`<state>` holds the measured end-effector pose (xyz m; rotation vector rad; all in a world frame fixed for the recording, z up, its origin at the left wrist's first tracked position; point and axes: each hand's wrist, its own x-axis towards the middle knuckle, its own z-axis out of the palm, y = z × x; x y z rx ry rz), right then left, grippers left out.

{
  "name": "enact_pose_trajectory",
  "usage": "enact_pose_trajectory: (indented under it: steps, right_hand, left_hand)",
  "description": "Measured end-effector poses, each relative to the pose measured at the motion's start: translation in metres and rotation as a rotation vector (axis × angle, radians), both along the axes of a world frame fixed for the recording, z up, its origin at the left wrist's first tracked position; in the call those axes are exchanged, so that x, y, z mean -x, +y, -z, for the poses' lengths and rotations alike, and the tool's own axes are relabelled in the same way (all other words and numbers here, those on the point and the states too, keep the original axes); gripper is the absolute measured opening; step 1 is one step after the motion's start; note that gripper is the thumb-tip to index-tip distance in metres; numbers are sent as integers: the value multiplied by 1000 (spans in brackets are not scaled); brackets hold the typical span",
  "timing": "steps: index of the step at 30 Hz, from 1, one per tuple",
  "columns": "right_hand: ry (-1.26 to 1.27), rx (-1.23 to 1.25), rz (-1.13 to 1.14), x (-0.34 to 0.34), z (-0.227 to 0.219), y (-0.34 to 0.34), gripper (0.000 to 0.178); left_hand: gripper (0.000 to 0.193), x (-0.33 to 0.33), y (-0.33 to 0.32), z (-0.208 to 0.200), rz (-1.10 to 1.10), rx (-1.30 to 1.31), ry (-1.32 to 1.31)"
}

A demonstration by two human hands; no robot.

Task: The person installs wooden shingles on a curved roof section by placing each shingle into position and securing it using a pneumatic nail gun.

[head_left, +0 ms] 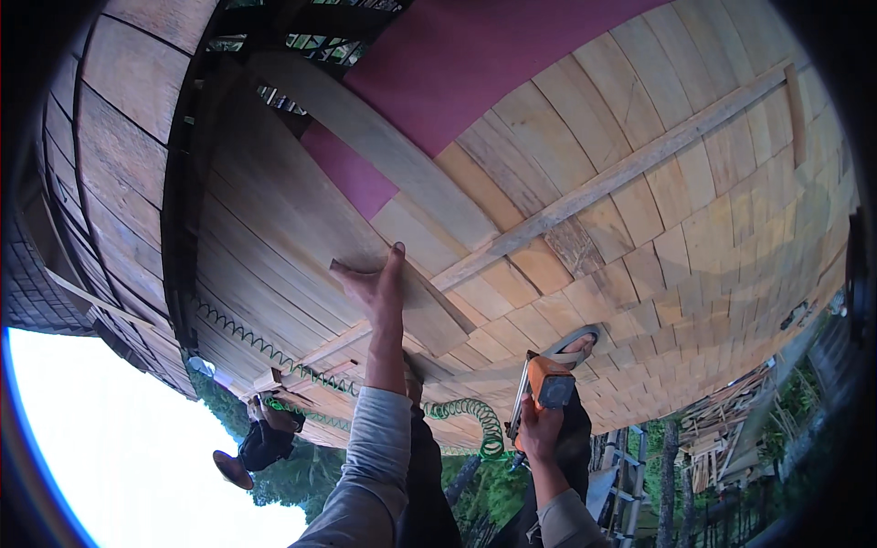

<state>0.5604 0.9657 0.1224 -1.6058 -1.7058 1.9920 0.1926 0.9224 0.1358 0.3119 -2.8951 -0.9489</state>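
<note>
My left hand (pixel 373 281) lies on a long wooden shingle (pixel 411 310), its thumb and fingers spread apart on the wood. Around the handle of an orange and black nail gun (pixel 551 379) my right hand (pixel 540 427) is closed, low and to the right. A green coiled air hose (pixel 475 411) loops beside the gun and runs left across the shingles. Another long board (pixel 384 151) lies slanted to the right of the shingle under my left hand, partly over pink sheeting (pixel 457 64).
A wooden batten (pixel 621 178) crosses the curved shingled roof (pixel 731 228). My sandalled foot (pixel 577 345) stands near the gun. At the lower left another person (pixel 265 438) in a brimmed hat is by the roof edge. Dark openings show at the top left; trees and a ladder (pixel 630 475) appear below.
</note>
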Motion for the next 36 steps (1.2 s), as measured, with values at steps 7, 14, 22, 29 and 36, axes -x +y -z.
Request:
enact_pose_trajectory:
  steps: [7,14,22,29,36]
  right_hand:
    - [-58,110,-55,-29,19,-24,32]
    - [-40,77,-22,-28,5,-21,35]
    - [-112,149,-78,-32,2,-14,31]
    - [-98,63,-33,-26,5,-10,31]
    - [-47,55,-82,-43,15,-26,38]
  left_hand:
    - [119,26,17,42,122,-8,31]
    - [129,123,110,22,160,189,-2]
    - [98,224,210,-47,716,401,16]
    - [103,50,148,-19,457,-153,-202]
    - [110,9,62,16,369,-244,-152]
